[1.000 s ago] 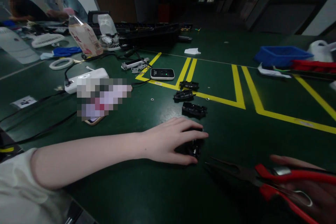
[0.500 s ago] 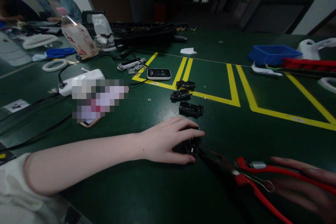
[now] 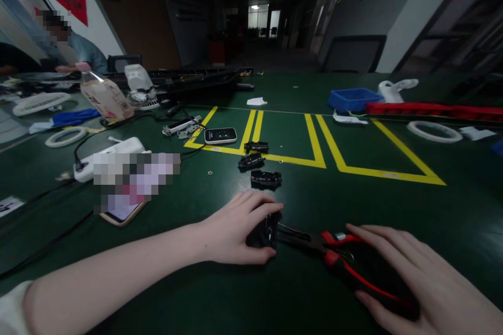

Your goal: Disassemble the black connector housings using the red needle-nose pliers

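"So, what is the left hand (image 3: 239,233) doing?"

"It's curving over a black part (image 3: 271,227), thumb and fingers standing partway open and holding the part on the green table (image 3: 314,298)."

"And the right hand (image 3: 428,267)?"

"It's holding the red-handled pliers (image 3: 316,242), fingers half curled around the spread handles. The tips are pointing at the part between the left thumb and forefinger; whether they're gripping it, I can't tell."

"What is lying beyond the left fingers?"

"Three more black parts (image 3: 266,179), sitting in a loose row."
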{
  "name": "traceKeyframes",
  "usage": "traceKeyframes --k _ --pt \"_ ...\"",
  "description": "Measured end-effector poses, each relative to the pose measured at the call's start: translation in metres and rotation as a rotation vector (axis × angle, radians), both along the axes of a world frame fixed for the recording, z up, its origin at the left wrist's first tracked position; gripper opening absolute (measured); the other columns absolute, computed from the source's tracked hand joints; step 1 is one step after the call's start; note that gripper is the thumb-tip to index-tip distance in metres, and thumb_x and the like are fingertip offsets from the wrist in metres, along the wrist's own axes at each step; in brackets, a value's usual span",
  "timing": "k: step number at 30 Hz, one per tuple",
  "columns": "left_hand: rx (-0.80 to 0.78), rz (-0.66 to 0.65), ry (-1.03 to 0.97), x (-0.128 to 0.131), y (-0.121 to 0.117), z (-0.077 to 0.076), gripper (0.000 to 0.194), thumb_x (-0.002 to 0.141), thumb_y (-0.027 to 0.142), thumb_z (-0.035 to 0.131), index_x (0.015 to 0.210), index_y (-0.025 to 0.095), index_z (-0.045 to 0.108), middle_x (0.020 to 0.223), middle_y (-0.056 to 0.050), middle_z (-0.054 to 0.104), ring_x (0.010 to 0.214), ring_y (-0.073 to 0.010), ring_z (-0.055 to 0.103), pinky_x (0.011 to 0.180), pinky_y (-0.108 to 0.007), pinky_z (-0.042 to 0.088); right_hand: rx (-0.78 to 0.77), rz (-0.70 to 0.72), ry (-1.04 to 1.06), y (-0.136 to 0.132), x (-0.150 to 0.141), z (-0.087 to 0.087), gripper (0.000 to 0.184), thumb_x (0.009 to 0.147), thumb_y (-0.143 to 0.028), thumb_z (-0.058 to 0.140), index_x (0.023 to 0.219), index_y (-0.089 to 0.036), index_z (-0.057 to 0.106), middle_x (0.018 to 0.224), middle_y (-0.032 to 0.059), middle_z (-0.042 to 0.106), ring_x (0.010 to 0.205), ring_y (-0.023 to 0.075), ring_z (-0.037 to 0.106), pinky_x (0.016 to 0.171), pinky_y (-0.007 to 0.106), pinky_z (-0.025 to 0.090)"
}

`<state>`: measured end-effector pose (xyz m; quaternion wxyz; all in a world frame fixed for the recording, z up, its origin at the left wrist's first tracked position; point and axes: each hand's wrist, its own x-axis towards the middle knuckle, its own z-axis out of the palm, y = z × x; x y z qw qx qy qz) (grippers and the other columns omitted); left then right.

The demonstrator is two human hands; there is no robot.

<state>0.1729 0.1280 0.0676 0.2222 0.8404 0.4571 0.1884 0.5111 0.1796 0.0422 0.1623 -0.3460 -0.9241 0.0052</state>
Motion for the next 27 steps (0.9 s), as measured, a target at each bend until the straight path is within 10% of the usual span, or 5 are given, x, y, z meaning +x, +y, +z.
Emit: traceKeyframes --k 17,27 --pt "0.074 0.002 0.020 0.004 -0.001 -0.004 0.069 0.082 0.040 0.071 0.144 0.021 0.047 0.147 -0.013 0.053 0.133 -0.0337 0.049 0.111 -0.054 0.041 0.166 0.004 0.081 0.009 -0.033 0.012 0.045 0.089 -0.045 0.060 0.127 -0.022 0.059 0.119 0.0124 0.070 0.097 0.0282 0.071 0.076 0.041 0.063" --pt "0.108 0.015 -0.045 0.003 -0.002 -0.009 0.063 0.078 0.037 0.076 0.136 0.021 0.054 0.135 -0.012 0.058 0.120 -0.0330 0.056 0.103 -0.052 0.047 0.371 0.235 0.201 0.010 -0.084 0.039 0.048 0.082 -0.025 0.067 0.127 -0.015 0.055 0.117 0.0174 0.066 0.104 0.0318 0.066 0.086 0.048 0.060"
